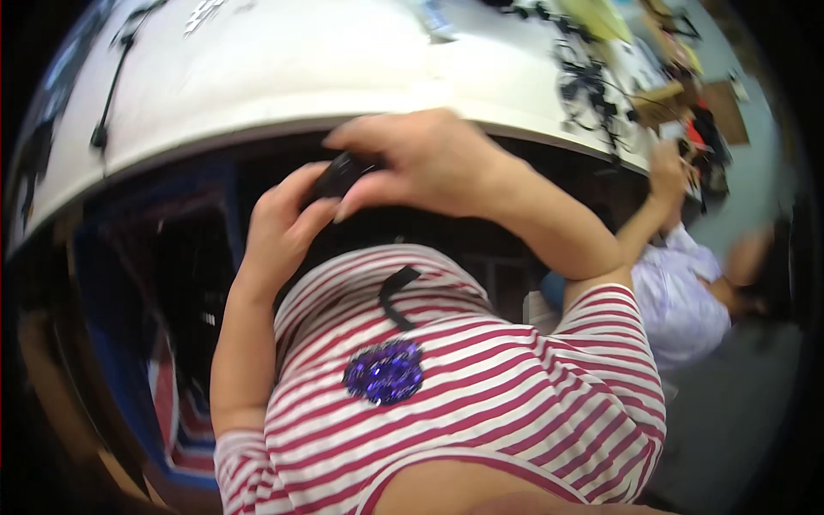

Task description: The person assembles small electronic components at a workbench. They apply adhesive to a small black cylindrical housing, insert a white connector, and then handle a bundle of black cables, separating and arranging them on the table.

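A small black object (345,174) with a shiny, rounded surface is held between my two hands, in front of my chest at the table's near edge; blur hides its exact kind. My left hand (287,206) grips its lower left side with thumb and fingers. From the upper right, my right hand (421,159) closes over it, the thumb underneath and the fingers curled on top. Most of the object is covered by the fingers.
A white table (283,77) stretches ahead. Black cables and parts (592,86) lie on its right side, a thin black cord (110,94) at left. A blue bin (112,318) stands below on the left. Another person (678,292) works at the right.
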`<state>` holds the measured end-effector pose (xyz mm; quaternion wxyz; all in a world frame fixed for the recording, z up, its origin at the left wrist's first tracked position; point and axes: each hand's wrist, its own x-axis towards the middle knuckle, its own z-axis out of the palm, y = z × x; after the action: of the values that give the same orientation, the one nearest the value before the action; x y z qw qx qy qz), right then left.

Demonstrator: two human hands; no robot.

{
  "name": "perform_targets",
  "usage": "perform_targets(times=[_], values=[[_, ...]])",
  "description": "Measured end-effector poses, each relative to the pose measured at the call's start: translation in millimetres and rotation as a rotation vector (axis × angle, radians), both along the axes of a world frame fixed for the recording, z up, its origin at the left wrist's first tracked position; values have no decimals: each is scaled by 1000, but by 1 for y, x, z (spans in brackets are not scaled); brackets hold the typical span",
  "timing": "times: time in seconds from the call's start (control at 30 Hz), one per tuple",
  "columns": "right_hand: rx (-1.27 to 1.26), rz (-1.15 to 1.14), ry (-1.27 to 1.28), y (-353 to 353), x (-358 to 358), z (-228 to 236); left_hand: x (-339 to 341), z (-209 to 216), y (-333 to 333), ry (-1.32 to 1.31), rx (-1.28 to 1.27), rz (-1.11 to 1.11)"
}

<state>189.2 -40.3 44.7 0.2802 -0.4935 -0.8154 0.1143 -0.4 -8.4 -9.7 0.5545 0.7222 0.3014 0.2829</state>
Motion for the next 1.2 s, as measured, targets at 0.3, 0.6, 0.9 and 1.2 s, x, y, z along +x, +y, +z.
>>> perform_targets(times=[0.3, 0.6, 0.9, 1.2], values=[[43, 26, 115, -11, 1, 13, 2, 1, -12, -91, -166, 68], [-182, 19, -10, -19, 2, 25, 5, 11, -24, -81, -124, 94], [-737, -253, 16, -28, 2, 38, 15, 12, -29, -60, 90, 78], [-722, -255, -5, -26, 1, 41, 17, 9, -30, -60, 187, 81]])
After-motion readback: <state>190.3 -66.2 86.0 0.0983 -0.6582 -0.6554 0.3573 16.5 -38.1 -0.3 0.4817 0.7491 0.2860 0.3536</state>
